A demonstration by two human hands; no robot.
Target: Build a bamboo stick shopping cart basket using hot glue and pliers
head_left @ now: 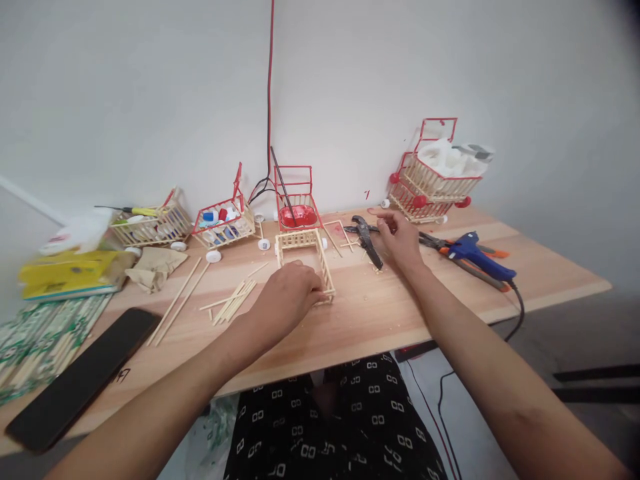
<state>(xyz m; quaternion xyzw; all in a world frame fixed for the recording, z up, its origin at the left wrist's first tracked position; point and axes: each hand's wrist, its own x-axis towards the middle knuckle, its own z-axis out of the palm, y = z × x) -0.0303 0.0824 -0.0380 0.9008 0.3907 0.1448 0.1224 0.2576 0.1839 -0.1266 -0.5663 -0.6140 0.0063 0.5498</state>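
Observation:
My left hand is closed on the near side of a small unpainted cart made of thin wooden sticks. Its palm and fingers hide part of the cart, which has white wheels at its far end. My right hand hovers over the right part of the table, its fingers curved and slightly apart, with nothing visible in them. Just left of it lies a black hand tool. Behind the stick cart sits a red-trimmed cart with a red container and a dark thin stick in it.
Right: a blue glue gun with its cord over orange-handled pliers, and a red-trimmed cart holding white material. Left: two filled stick carts, loose cut sticks, two long sticks, a phone and wrapped chopsticks.

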